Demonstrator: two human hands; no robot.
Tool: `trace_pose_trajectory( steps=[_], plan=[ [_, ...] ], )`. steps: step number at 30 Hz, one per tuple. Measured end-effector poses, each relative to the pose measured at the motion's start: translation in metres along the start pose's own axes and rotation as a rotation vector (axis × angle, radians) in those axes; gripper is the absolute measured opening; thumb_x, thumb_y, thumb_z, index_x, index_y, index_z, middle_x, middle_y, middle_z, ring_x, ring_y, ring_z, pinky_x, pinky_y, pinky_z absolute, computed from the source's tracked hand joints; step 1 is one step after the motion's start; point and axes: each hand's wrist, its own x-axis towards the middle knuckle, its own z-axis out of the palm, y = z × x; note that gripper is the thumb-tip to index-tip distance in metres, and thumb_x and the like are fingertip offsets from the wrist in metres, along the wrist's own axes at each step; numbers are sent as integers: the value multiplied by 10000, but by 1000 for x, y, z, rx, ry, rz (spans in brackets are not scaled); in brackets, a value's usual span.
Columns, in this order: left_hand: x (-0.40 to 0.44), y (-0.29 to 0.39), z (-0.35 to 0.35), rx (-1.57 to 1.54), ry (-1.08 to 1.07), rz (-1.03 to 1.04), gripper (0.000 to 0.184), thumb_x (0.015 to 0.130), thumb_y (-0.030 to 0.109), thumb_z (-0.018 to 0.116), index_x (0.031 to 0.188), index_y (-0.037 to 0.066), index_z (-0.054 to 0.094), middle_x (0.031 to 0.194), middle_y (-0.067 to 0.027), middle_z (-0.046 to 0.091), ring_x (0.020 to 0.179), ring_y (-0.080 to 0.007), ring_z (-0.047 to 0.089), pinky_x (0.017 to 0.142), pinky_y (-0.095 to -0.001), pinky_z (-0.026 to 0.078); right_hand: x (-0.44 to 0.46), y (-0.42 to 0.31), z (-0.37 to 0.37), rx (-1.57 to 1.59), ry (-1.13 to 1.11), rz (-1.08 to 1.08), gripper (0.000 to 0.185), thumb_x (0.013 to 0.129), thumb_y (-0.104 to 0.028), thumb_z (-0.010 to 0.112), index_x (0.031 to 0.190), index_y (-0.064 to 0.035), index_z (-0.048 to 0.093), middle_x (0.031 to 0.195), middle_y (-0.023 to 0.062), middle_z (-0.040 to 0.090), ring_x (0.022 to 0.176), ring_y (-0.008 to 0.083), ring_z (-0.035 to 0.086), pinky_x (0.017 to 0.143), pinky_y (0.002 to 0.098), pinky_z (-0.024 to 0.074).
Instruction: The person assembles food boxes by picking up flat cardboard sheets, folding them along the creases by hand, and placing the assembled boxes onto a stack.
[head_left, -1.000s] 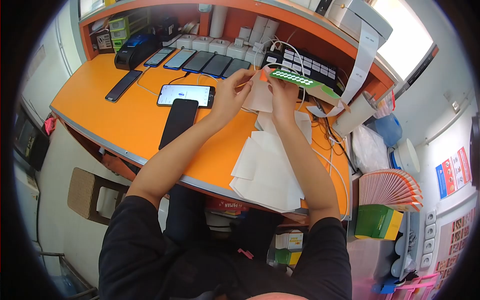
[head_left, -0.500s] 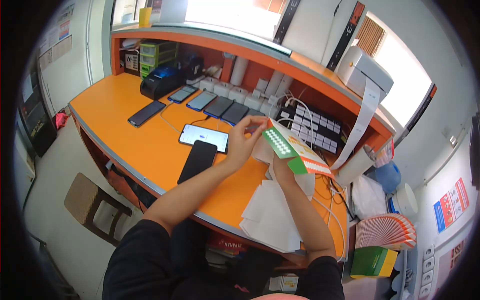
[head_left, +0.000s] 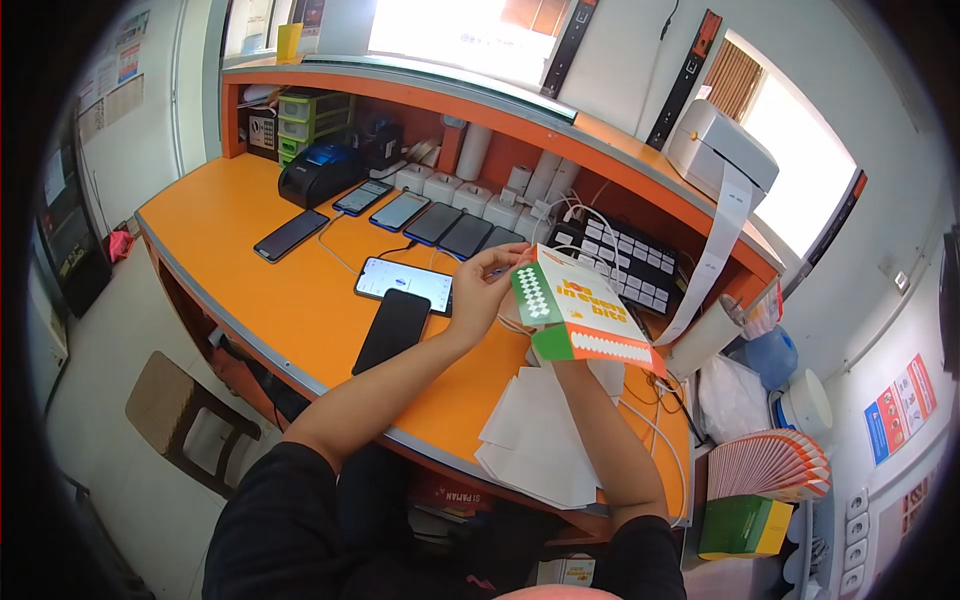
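Note:
A printed carton (head_left: pixel 585 300) in white, green and orange, with yellow lettering, is held up over the desk, its printed face and side flaps turned toward me. My left hand (head_left: pixel 487 285) pinches its upper left corner. Behind the carton my right hand is hidden; only the forearm shows below its lower edge. White folded sheets (head_left: pixel 535 440) lie under my right forearm. Left of my left hand, a lit phone (head_left: pixel 403 284) lies beside a dark phone (head_left: pixel 392 330) that overlaps its lower edge.
Several phones (head_left: pixel 433 223) lie in a row before white power sockets (head_left: pixel 440 186). A black printer (head_left: pixel 322 174) stands at the back left. Cables and a keypad (head_left: pixel 630 262) sit behind the carton. Fanned cartons (head_left: pixel 768 465) are at lower right, a stool (head_left: pixel 165 400) at left.
The carton has turned from nearly edge-on to show its printed face, and its flaps have opened outward. My view has tilted up, showing more of the shelf and windows.

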Motion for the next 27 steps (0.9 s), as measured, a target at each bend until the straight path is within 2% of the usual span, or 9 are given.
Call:
trace_pose_trajectory(
  steps=[9, 14, 18, 21, 22, 24, 27],
  plan=[
    [1, 4, -1, 125, -17, 10, 176, 825, 137, 652, 928, -6, 656, 1153, -121, 573, 1003, -172, 577, 851, -278, 487, 2, -2, -9, 30, 12, 6, 373, 893, -257, 537, 1180, -20, 524, 1184, 144, 537, 1116, 259, 501, 946, 363, 373],
    [3, 5, -3, 55, -26, -53, 183, 829, 142, 647, 929, -12, 653, 1165, -114, 571, 1026, -165, 564, 855, -291, 484, 0, 9, -7, 128, 40, 70, 439, 836, -227, 638, 1188, -7, 495, 1209, 131, 515, 1098, 225, 499, 922, 335, 389],
    [2, 8, -3, -57, -73, -166, 177, 831, 131, 642, 934, -13, 649, 1198, -119, 556, 1026, -155, 563, 881, -294, 467, 12, 20, -4, 231, 38, 117, 469, 819, -229, 664, 1189, -8, 478, 1214, 106, 499, 1079, 191, 494, 914, 312, 394],
    [2, 4, -4, -122, -76, -232, 158, 840, 117, 629, 944, 0, 652, 1187, -123, 567, 1032, -146, 558, 898, -286, 455, 8, 14, 2, 256, 142, 150, 447, 823, -219, 659, 1180, -16, 484, 1188, 91, 509, 1063, 177, 496, 908, 302, 398],
    [2, 0, -5, -89, -79, -190, 163, 845, 121, 624, 950, -1, 651, 1178, -122, 574, 1022, -147, 564, 893, -285, 455, 7, 17, 1, 190, 106, 127, 419, 842, -229, 634, 1173, -17, 489, 1193, 97, 506, 1086, 182, 491, 902, 302, 406],
    [1, -3, -5, -22, -85, -109, 173, 854, 128, 614, 962, -3, 649, 1159, -122, 588, 1003, -148, 576, 882, -282, 454, 10, 32, 2, 317, -7, -1, 479, 883, -316, 549, 1249, -37, 414, 1249, 117, 471, 1159, 210, 457, 949, 333, 398],
    [-5, 1, 6, 69, -53, 26, 185, 882, 108, 569, 1008, -14, 627, 1080, -113, 618, 940, -141, 594, 839, -271, 466, 10, 37, 2, 573, -55, 4, 511, 902, -365, 510, 1288, -59, 377, 1274, 119, 457, 1184, 218, 452, 971, 341, 398]
  ],
)
